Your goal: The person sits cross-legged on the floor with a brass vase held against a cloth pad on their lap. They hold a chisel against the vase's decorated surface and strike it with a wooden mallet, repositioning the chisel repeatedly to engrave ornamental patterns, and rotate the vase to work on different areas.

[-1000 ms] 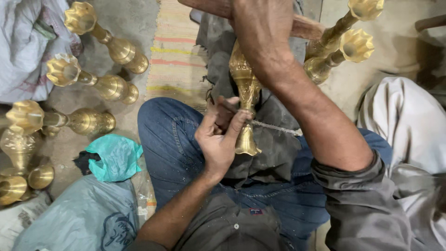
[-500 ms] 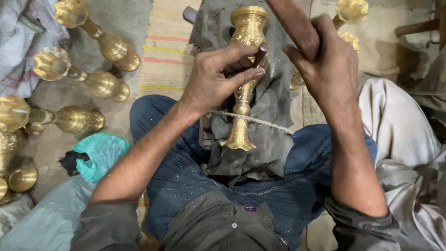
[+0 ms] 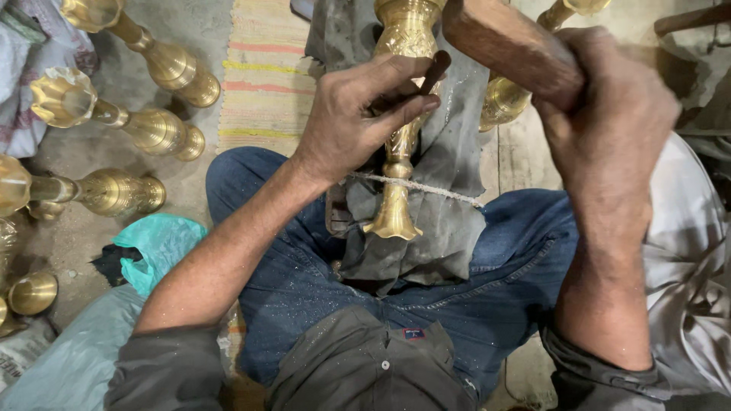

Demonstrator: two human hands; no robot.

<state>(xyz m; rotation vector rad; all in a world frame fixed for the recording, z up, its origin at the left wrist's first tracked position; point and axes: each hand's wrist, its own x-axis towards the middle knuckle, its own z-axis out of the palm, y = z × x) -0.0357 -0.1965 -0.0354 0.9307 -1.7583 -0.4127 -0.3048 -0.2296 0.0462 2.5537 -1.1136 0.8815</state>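
A tall brass vase [image 3: 401, 114] lies along my lap on a dark grey cloth [image 3: 442, 228], tied down by a thin cord [image 3: 426, 189] across its stem. My left hand [image 3: 358, 114] rests on the vase's body and pinches a slim dark chisel [image 3: 435, 70] against the metal. My right hand [image 3: 601, 114] is closed around the handle of a brown wooden mallet [image 3: 506, 46], which is raised just right of the chisel's top.
Several brass vases [image 3: 129, 122] lie on the dusty floor at the left, another brass vase [image 3: 506, 99] at the upper right. A teal plastic bag [image 3: 156, 243] sits by my left knee. A striped mat [image 3: 266, 76] lies ahead.
My left hand moved up from the vase's foot to its body with the chisel. My right hand came in from above and now holds the mallet raised beside it.
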